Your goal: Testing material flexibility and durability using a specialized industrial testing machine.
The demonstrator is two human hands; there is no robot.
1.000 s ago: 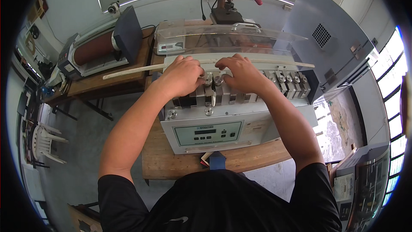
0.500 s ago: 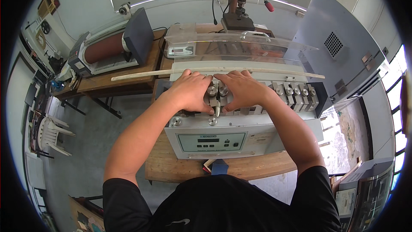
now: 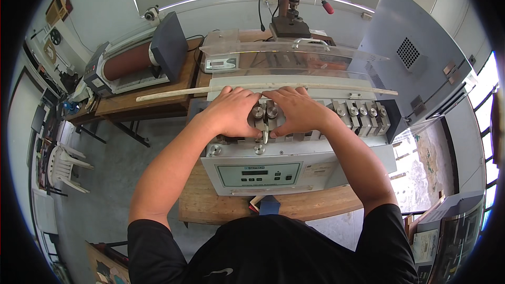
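Note:
A grey-white bench machine (image 3: pixel 226 150) with a row of metal clamps stands in front of me. My left hand (image 3: pixel 231 110) arches over a metal clamp, fingers at its far side and thumb at its near side. From the other side my right hand (image 3: pixel 294 110) grips the neighbouring clamp in the same way. Between the hands show two round clamp knobs (image 3: pixel 258 112). A small pale folded piece (image 3: pixel 265 135) sticks out towards me between the thumb tips; what holds it is partly hidden. The fingertips behind the clamps are hard to make out.
Further clamps (image 3: pixel 363 113) line the right side. Behind the hands lie a long pale wooden stick (image 3: pixel 173 93) and a raised clear cover (image 3: pixel 252 63). A drum machine (image 3: pixel 131 63) stands left, a drill press (image 3: pixel 292 23) at the back. A grey panel (image 3: pixel 415 63) rises at right.
The view has shifted very slightly. Both hands stay at the same clamps, and the pale piece between the thumbs shows almost no change.

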